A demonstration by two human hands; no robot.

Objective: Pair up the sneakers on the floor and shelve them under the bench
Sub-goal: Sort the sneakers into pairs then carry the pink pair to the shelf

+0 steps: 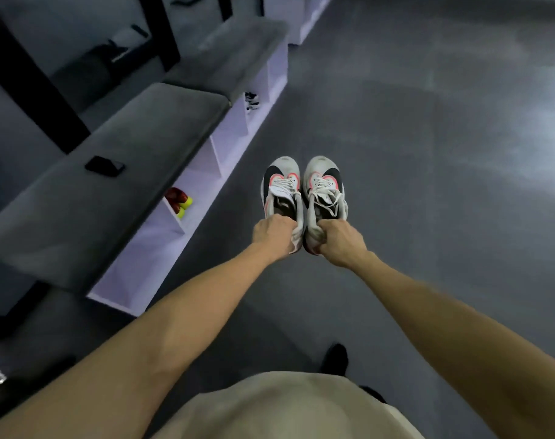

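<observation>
Two white sneakers with black and pink marks are held side by side above the grey floor, toes pointing away from me. My left hand [273, 233] grips the heel of the left sneaker [282, 189]. My right hand [341, 240] grips the heel of the right sneaker [324, 187]. The grey-cushioned bench [118, 160] runs along the left, with white cubbies [171, 245] beneath it. One cubby holds a red and yellow pair [178, 201]; a farther one holds a black and white shoe [251, 100].
A black phone [104, 166] lies on the bench cushion. A second cushioned bench [238, 55] continues farther back. Dark posts stand behind the benches. My dark shoe [334, 359] is on the floor below. Grey floor [428, 153] spreads out to the right.
</observation>
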